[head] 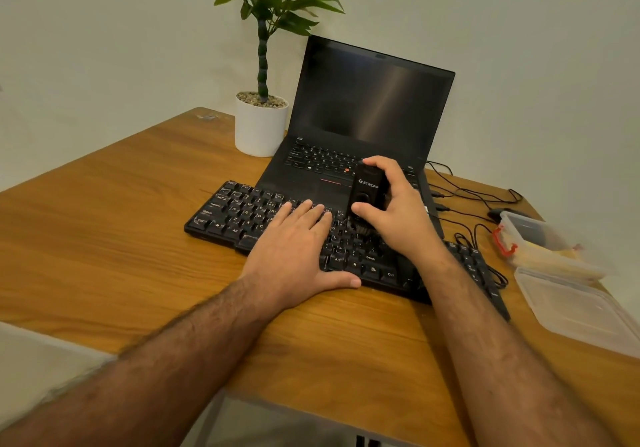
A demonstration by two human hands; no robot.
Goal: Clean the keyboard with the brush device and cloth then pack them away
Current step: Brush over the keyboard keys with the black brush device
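A black keyboard (pixel 239 213) lies slantwise across the wooden desk in front of the laptop. My right hand (pixel 398 214) grips a black brush device (pixel 367 188) held upright, its bristle end (pixel 362 229) down on the keys near the keyboard's middle. My left hand (pixel 294 249) lies flat on the keys with straight fingers, thumb at the keyboard's near edge. I cannot see a cloth plainly; something yellowish lies in the clear box at the right.
An open black laptop (pixel 367 100) stands behind the keyboard, a potted plant (pixel 261 124) to its left. Black cables (pixel 464 194) trail at right. A clear plastic box (pixel 540 242) with a red clip and its lid (pixel 581 311) sit at the desk's right edge.
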